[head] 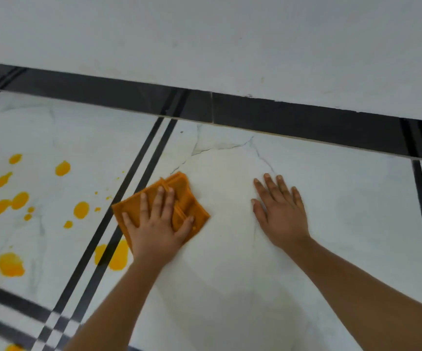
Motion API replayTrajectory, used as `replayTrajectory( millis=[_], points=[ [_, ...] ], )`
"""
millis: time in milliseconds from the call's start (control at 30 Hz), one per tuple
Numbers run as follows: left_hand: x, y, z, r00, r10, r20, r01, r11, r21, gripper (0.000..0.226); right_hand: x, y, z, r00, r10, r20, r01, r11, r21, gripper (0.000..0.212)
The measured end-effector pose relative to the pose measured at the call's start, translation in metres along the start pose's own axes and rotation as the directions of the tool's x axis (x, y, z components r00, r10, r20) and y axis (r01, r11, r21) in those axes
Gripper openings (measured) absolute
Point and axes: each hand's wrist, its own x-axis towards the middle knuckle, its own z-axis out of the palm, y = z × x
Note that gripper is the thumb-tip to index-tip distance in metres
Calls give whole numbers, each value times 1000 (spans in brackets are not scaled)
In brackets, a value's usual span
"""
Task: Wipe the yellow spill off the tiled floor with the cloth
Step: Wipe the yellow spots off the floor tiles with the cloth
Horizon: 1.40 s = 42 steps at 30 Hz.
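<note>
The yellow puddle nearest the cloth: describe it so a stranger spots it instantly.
Find the double black stripe crossing the floor left of the orange cloth. The puddle lies right on it, beside the left hand's wrist. Only this puddle straddles the stripe.

We find a single view, taken from the person's head, facing forward and steeply down onto the tiled floor (331,198). It sits close: both forearms enter from the bottom edge and reach toward mid-frame. The wide lens bows the black skirting band (306,117) across the upper third, with pale wall (204,34) above. No second view overlaps it.
</note>
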Motion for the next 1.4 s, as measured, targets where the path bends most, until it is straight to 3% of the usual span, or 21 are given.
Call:
replayTrajectory(
  millis=[100,200,300,400,500,633,767,833,867,933,967,1033,1100,1200,1333,1400],
  points=[
    [-59,-6,6,998,52,-18,-53,998,-29,79,-9,-21,-10,999,-33,-9,33,999,-7,76],
    [-88,-11,8,999,34,11,-33,996,-88,81,-31,-64,-5,982,-111,-152,137,974,179,59],
    [-97,-20,2,1000,10,-4,-10,981,-194,84,-46,-116,-7,995,-22,102,-32,865,500,51],
    [-114,-39,-7,998,-33,-54,19,973,-231,84,-49,-159,-6,950,27,310,-190,838,511,67],
    [-129,-57,-18,996,-57,-74,37,969,-246,85,-51,-176,-5,927,130,353,-289,845,449,71],
    [-143,-80,-29,992,-113,-59,93,959,-268,83,-55,-181,-19,901,143,409,-362,766,531,42],
    [-155,-90,-32,986,-165,-34,149,946,-288,69,-65,-196,-37,981,48,187,-112,929,353,28],
    [-159,-94,-34,978,-207,-27,188,929,-317,66,-72,-214,-42,997,-64,48,49,963,266,35],
    [-161,-95,-36,975,-220,-28,199,923,-331,65,-74,-224,-42,992,-122,44,107,960,257,46],
    [-165,-102,-40,973,-230,-26,208,919,-336,64,-81,-241,-36,959,-221,175,147,921,361,65],
    [-166,-106,-40,972,-234,-24,214,921,-326,64,-83,-247,-30,935,-260,240,142,897,418,67],
    [-168,-116,-38,967,-256,-16,239,922,-304,64,-86,-250,-18,925,-293,240,175,893,415,57],
    [-169,-123,-34,958,-286,-3,273,915,-299,63,-87,-244,-4,936,-304,175,247,926,287,50],
    [-168,-132,-24,953,-303,15,294,909,-296,62,-92,-238,30,889,-387,244,404,915,-22,58],
    [-156,-141,-11,950,-313,1,303,919,-254,68,-71,-229,53,870,-458,181,483,866,-128,63],
    [-145,-145,-7,955,-296,-20,285,934,-217,81,-30,-234,50,912,-387,137,404,904,-139,60]
  ],
)
